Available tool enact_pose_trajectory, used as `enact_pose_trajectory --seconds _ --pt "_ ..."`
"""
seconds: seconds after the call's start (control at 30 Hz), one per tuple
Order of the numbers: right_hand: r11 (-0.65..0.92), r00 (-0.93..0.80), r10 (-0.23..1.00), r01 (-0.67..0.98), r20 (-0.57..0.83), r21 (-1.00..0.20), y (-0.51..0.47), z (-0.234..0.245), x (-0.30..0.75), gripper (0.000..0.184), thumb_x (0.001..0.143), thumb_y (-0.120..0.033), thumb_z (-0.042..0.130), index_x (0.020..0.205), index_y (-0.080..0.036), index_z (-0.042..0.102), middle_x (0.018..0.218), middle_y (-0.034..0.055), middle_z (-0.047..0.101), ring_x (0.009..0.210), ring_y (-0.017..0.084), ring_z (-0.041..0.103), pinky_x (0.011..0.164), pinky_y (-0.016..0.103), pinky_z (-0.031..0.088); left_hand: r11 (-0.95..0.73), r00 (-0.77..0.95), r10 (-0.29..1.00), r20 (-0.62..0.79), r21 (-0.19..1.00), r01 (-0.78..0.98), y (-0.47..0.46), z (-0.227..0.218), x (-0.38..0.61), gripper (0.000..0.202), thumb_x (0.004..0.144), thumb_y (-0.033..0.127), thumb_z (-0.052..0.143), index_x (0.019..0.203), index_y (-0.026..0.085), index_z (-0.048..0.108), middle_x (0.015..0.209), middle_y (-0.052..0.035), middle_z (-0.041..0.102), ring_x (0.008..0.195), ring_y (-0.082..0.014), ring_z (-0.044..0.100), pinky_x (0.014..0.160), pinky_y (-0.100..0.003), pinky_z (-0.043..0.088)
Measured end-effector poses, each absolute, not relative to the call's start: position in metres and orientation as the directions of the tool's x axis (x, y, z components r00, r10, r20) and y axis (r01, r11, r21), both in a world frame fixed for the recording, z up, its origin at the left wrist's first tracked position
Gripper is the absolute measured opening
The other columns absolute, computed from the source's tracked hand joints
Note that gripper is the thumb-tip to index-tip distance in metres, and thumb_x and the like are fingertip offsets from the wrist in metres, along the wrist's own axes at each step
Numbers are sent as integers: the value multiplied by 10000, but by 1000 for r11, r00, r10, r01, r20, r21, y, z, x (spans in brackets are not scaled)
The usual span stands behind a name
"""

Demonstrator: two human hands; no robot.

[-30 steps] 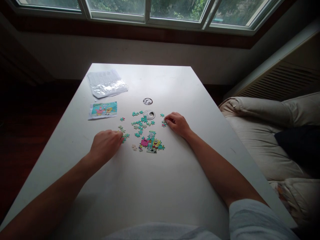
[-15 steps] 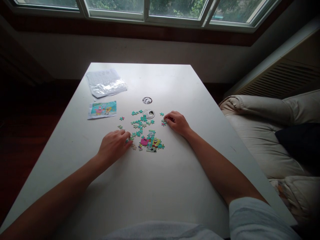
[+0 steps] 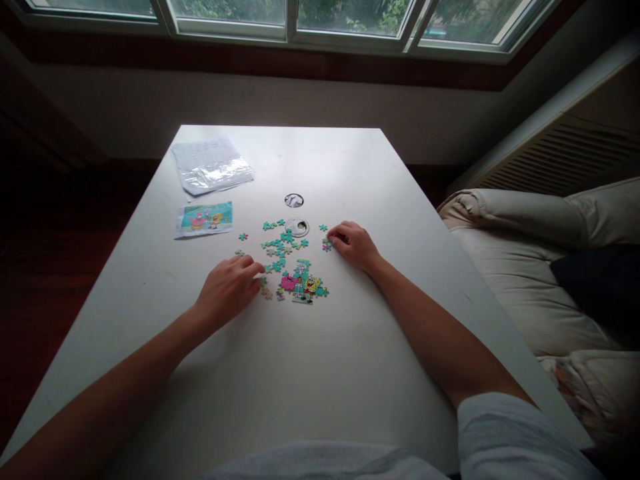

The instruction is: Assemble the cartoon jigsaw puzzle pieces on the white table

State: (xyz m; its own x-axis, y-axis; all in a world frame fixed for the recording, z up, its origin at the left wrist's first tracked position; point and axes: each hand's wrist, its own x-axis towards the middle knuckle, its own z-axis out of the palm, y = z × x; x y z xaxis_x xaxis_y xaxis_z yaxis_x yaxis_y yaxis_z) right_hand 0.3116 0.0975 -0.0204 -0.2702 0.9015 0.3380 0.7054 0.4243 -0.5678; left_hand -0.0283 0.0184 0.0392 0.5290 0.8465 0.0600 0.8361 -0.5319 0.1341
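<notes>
A partly joined jigsaw puzzle (image 3: 302, 283) with cartoon figures lies flat in the middle of the white table. Loose turquoise puzzle pieces (image 3: 280, 250) are scattered just beyond and to the left of it. My left hand (image 3: 230, 280) hovers low at the left of the pile, thumb and forefinger apart, beside some beige pieces (image 3: 267, 293). On the far right of the pile, my right hand (image 3: 354, 245) has its thumb and fingertips closed together on a small puzzle piece (image 3: 326, 240), partly hidden by the fingers. Another turquoise piece (image 3: 323, 227) lies just past those fingertips.
A small picture sheet (image 3: 204, 219) showing the cartoon figures lies left of the pieces. Behind it are papers in a clear plastic sleeve (image 3: 213, 167). Two round inserts (image 3: 294, 201) sit in the tabletop (image 3: 330, 373). A pale sofa (image 3: 505, 267) stands to the right.
My left hand's forefinger has lifted and spread from the thumb, uncovering more of the pieces by it. My right hand stays in place.
</notes>
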Motion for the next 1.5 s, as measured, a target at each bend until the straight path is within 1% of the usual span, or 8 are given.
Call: enact_pose_trajectory --seconds 0.1,0.2,0.43,0.7,1.0,1.1,1.23,1.5 --pt "421 -268 903 706 336 -569 98 -21 312 141 894 -240 587 914 -224 726 827 43 627 795 195 534 746 322 427 -520 523 852 11 112 847 17 40 -29 199 937 326 538 1025 248 699 983 -52 685 894 -224 626 757 -333 437" --pt "421 -271 903 709 332 -565 98 -21 312 144 895 -238 585 916 -225 727 827 42 627 793 194 535 745 323 428 -516 518 855 -9 86 852 14 41 -27 192 929 360 568 1025 248 690 995 -55 690 898 -227 631 760 -333 426" --pt "423 -274 902 713 333 -559 97 -19 311 145 894 -244 577 903 -227 721 823 43 624 807 203 538 759 334 435 -550 550 835 -4 34 835 10 42 -24 180 957 227 493 960 232 673 969 -64 680 901 -227 621 768 -352 405" --pt "443 -302 894 704 331 -555 94 -17 306 146 893 -237 571 901 -223 716 824 45 623 815 203 539 757 331 435 -581 582 810 68 -37 813 17 35 -26 272 966 150 433 1065 234 673 1047 -93 669 905 -247 596 799 -387 406" --pt "463 -310 882 712 355 -528 93 -18 304 138 906 -228 567 917 -230 705 842 47 645 824 209 547 769 337 436 -543 539 838 84 29 839 18 31 -25 206 969 263 483 1047 229 671 1059 -87 669 925 -247 599 805 -376 424" --pt "535 -399 842 703 363 -469 86 -13 296 148 927 -231 548 924 -235 696 835 48 650 834 214 545 800 349 430 -518 512 855 82 88 851 19 31 -27 220 971 272 484 1090 245 668 1088 -69 664 944 -234 602 791 -353 439" --pt "621 -535 784 669 315 -408 72 -6 279 142 943 -281 555 932 -241 691 838 53 652 825 216 536 831 367 420 -486 482 874 70 188 854 22 30 -30 212 966 301 501 1082 263 674 1091 -53 661 973 -219 602 785 -323 449" --pt "665 -618 746 668 248 -334 53 5 259 210 948 -409 588 1008 -231 681 915 75 637 854 225 510 817 365 402 -437 447 894 38 294 850 25 29 -29 176 937 276 514 1030 258 662 1055 -44 641 967 -212 593 774 -313 453"
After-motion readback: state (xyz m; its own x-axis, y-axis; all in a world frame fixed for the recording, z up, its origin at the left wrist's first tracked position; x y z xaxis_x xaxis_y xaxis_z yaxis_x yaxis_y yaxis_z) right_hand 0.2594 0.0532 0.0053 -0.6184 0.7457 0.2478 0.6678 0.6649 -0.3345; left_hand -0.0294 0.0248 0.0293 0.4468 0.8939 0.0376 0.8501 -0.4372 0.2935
